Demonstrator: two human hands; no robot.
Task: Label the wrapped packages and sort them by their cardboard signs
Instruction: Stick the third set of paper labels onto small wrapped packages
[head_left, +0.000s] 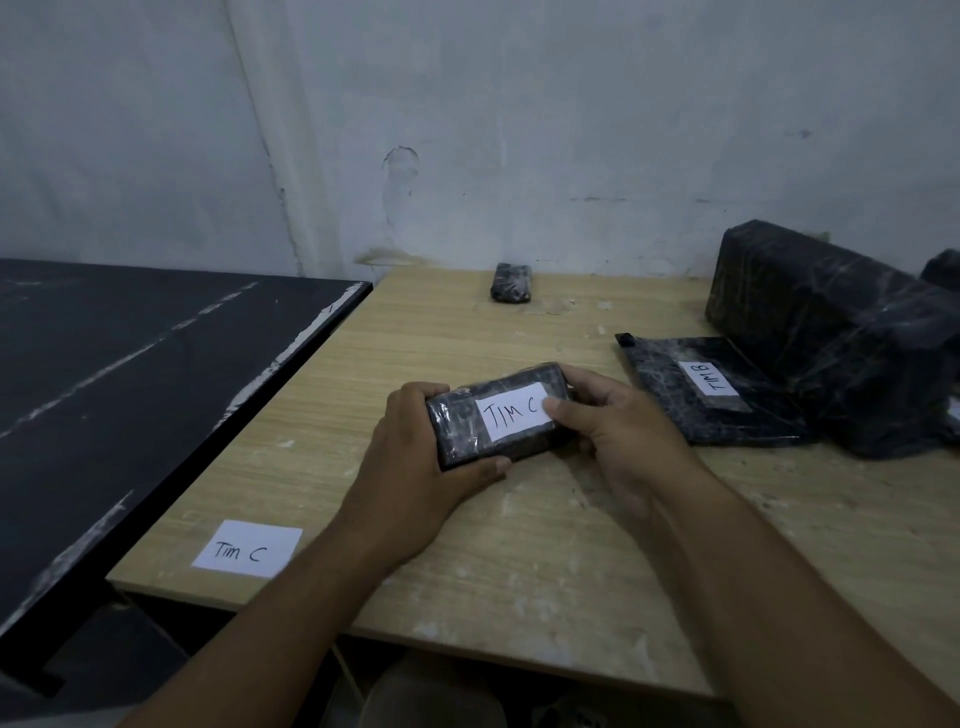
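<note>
- Package (457, 426) marked "TIM C" hangs over the wooden table (519, 545), my left hand (410, 467) curled round one end, my right hand (623, 436) round the other, thumb on its label (511, 413).
- Slick wrap could let that label peel.
- "Tim C" sign (247, 548) near-left, "TIM B" package (670, 400) right; stained white wall (571, 130).

The near package (457, 431): black wrap, pale glints. Its label (514, 413): white, black handwriting. The big package (831, 322), right: same black. The wooden table (441, 332): tan grain, whitish scuffs. The left table (130, 364): black, white streaks.
</note>
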